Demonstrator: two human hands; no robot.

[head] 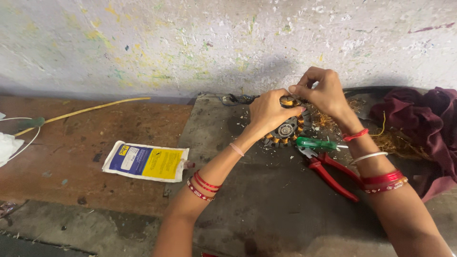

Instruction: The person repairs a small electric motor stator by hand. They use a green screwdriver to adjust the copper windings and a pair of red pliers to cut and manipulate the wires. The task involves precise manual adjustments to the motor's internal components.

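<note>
Two bare arms with red bangles reach out over a dark metal sheet point(266, 200) that lies on the work top. Nearest on the sheet are red pliers point(333, 173), lying flat, and just past them a screwdriver with a green handle point(316, 143), touching the pliers' head. To the left, on the brown part of the top, a flat pouch in blue, yellow and white point(145, 162) lies on its side. Farther out, both hands meet at a round motor part with copper wire coils point(285, 129) around its rim. It sits on the sheet near the wall. The left hand point(269, 110) is curled over the part's top left and grips it. The right hand point(320, 90) is above the part with its fingers pressed together, pinching something small at the top edge; what it is cannot be told. Loose copper wire point(395, 143) is heaped to the right, next to a dark red cloth point(423, 119). A long yellow stick point(85, 110) lies far left by the paint-spotted wall point(190, 43).
</note>
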